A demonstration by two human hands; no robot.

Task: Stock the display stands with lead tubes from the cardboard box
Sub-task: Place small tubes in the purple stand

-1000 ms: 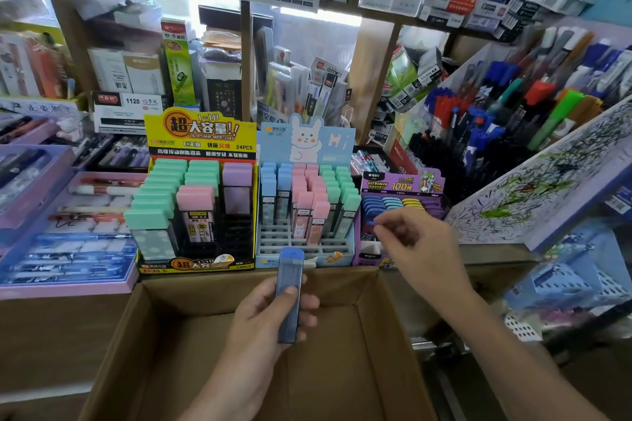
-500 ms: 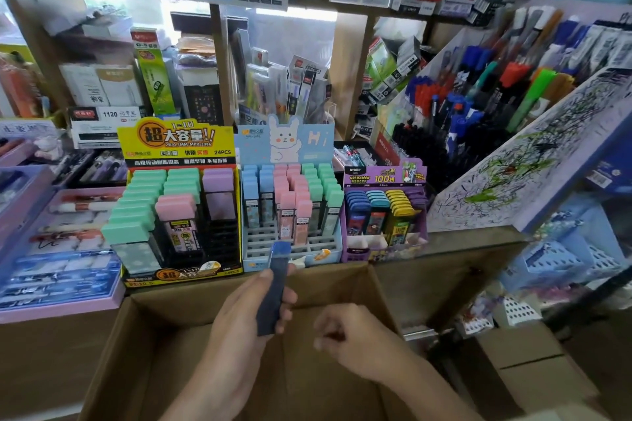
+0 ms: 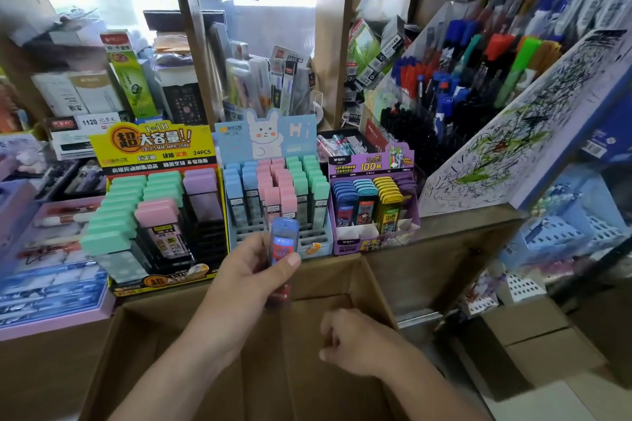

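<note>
My left hand grips a blue lead tube upright, just in front of the pale blue bunny display stand, which holds blue, pink and green tubes. My right hand hovers low inside the open cardboard box with its fingers curled and nothing visible in them. To the right stands the purple stand with dark blue, teal, yellow and purple tubes. On the left is the yellow stand with wide green, pink and lilac cases.
Wooden shelves behind hold packs and boxed stationery. A slanted scribble board and a rack of pens fill the right. Purple pen trays lie at the left. Another cardboard box sits lower right.
My right hand drew back from the purple stand and dropped into the box. My left hand lifted the blue tube slightly and turned its label toward me.
</note>
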